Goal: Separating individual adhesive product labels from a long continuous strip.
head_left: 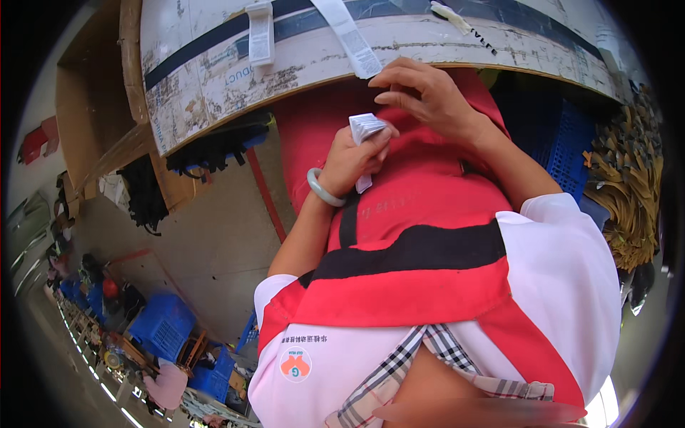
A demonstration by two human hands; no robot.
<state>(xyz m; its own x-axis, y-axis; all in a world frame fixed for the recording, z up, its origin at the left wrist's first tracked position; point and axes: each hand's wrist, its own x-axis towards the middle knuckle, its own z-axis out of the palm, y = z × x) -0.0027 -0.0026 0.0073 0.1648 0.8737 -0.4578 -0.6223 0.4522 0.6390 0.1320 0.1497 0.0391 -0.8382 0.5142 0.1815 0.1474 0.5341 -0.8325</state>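
My left hand [354, 153] is closed around a small stack of white printed labels [366, 125], held over the red apron [421, 192]. One end of the labels sticks out below the fist. A pale bangle [322, 188] circles that wrist. At the table's near edge, my right hand [430, 98] has its fingers bent and apart, and I see nothing between them. Its fingertips are close to the end of a long white label strip [354, 50], which lies over the edge of the worn table [207, 96]. Another folded label strip [261, 36] lies farther left.
A pale twisted scrap with a black cord [457, 20] lies on the table's right part. A cardboard box [93, 107] stands at the left. Blue crates [567, 146] and a pile of brown strips [635, 192] are at the right. Farther back, a person in pink [168, 385] sits near blue crates.
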